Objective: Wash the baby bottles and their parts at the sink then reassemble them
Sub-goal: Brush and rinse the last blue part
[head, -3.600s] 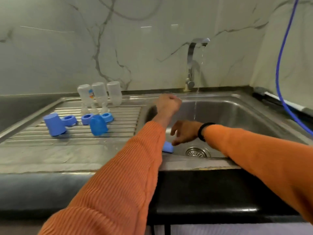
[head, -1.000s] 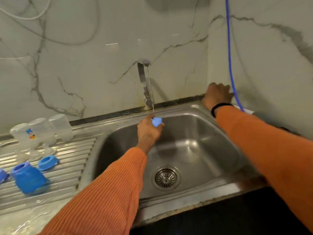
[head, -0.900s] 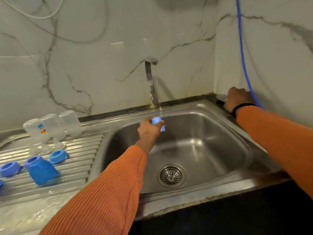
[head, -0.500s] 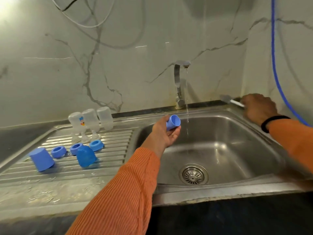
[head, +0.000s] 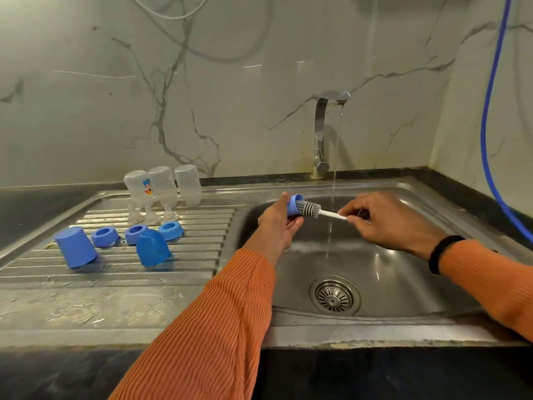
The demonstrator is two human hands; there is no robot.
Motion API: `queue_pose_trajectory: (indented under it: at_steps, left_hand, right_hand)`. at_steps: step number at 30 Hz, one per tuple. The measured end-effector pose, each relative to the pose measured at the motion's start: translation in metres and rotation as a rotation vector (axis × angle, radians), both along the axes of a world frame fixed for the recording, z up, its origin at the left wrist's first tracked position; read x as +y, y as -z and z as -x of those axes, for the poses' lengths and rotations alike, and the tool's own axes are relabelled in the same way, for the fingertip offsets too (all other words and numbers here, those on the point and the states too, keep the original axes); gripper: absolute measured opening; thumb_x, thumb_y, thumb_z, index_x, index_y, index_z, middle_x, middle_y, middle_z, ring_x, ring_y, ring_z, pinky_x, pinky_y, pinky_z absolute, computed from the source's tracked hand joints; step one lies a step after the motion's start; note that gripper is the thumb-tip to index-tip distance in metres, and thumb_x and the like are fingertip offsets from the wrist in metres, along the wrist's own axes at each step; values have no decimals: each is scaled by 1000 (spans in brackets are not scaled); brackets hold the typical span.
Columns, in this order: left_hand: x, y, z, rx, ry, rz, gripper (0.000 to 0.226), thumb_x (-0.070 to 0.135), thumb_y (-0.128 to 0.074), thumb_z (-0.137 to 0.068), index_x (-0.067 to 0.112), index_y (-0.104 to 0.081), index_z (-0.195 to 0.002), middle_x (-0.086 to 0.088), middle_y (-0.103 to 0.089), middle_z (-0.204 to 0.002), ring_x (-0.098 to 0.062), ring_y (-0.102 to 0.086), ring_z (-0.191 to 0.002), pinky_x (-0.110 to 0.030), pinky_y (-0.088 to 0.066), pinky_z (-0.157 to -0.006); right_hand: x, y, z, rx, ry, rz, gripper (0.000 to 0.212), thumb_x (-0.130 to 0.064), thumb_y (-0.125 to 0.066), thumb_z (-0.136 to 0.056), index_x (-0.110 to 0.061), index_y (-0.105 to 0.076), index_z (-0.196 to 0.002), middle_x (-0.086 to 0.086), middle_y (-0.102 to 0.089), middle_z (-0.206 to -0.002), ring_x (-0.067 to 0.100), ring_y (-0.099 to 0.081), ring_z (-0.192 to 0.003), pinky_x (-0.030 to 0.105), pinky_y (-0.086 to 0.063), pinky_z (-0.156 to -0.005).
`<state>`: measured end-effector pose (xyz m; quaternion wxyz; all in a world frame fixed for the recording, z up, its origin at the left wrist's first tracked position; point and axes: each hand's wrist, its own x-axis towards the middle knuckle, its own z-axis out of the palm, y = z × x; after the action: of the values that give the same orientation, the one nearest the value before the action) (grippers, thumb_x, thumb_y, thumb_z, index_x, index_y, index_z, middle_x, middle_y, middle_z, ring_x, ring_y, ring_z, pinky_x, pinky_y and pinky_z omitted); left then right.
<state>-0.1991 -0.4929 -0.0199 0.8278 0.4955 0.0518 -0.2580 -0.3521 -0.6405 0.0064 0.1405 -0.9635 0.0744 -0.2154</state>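
Faintly, cartoon print on clear bottle (head: 141, 187), no readable writing, blue caps (head: 75, 246) nearby

No words or numbers readable anywhere (only a cartoon print on the leftmost bottle (head: 140, 184), left of the tap (head: 323, 134)).

I'm in a home kitchen: stainless sink (head: 432, 194) with ribbed drainboard (head: 202, 226), running tap (head: 321, 134), marble-look wall tiles (head: 115, 96), baby bottles (head: 163, 184) drying upside down.
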Motion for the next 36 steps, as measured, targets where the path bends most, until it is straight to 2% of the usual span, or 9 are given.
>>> queue_pose_trajectory:
  at_steps: [5,10,16,20,23,27,30,34,36]
  left_hand:
    - [-20,-3,13,-160,150,-155,43,33,-80,-87,5,-66,-116,-20,-74,-98,-24,-75,-72,-33,-64,-66]
    - [-15,-1,6,-199,63,-123,43,28,-81,-86,9,-62,-120,-19,-73,-105,-28,-77,-84,-37,-65,-67]
    - [-15,-9,5,-182,-146,-49,46,19,-85,-83,8,-61,-121,-19,-67,-110,-30,-74,-94,-39,-65,-68]
    - [-14,-18,3,-93,-42,55,50,15,-83,-85,-3,-58,-125,-25,-69,-110,-33,-74,-89,-41,-64,-66]
    - [-12,-10,6,-75,-1,7,46,14,-82,-84,-4,-62,-121,-25,-70,-105,-34,-76,-86,-43,-65,-73]
    - [-10,-1,7,-87,-41,-49,46,16,-86,-80,-2,-65,-117,-22,-72,-100,-31,-76,-84,-42,-65,-73]
    - [-13,0,8,-112,-57,-78,49,21,-90,-76,0,-66,-113,-21,-73,-98,-29,-77,-79,-40,-66,-69]
    - [-15,-1,11,-118,-22,-64,48,25,-88,-77,2,-63,-112,-22,-72,-101,-29,-77,-80,-34,-64,-62]
    - [-14,-3,9,-125,27,-16,47,22,-85,-81,2,-62,-117,-23,-72,-106,-30,-77,-82,-36,-64,-63]
  right_hand:
    - [0,13,-3,-139,80,100,18,-13,-68,-96,-13,-76,-112,0,-64,-94,10,-55,-80,22,-46,-72]
    - [3,15,-1,-71,-70,89,26,-13,-65,-99,-12,-73,-124,-2,-66,-100,5,-55,-82,14,-42,-69]
    - [9,10,-9,-59,12,299,20,-11,-56,-102,-14,-70,-116,-2,-49,-93,13,-47,-73,28,-43,-63]
    - [12,7,-3,-112,65,366,26,-8,-61,-97,-14,-65,-121,1,-49,-103,15,-47,-69,27,-41,-55]
    - [12,9,3,-153,6,421,34,-4,-73,-87,-12,-70,-120,3,-60,-103,14,-46,-64,16,-25,-50]
    - [11,13,4,-162,-78,574,34,-5,-78,-82,-10,-73,-115,7,-68,-97,23,-61,-71,29,-49,-53]
    - [15,10,2,-222,-74,642,33,0,-72,-77,-6,-74,-110,13,-71,-99,29,-62,-74,33,-48,-54]
    - [11,10,-1,-240,-45,447,25,-3,-71,-87,-11,-75,-109,8,-74,-99,24,-65,-80,37,-56,-65]
    - [4,12,-1,-227,-35,243,20,-13,-68,-96,-15,-76,-114,3,-76,-94,14,-63,-73,27,-52,-68]
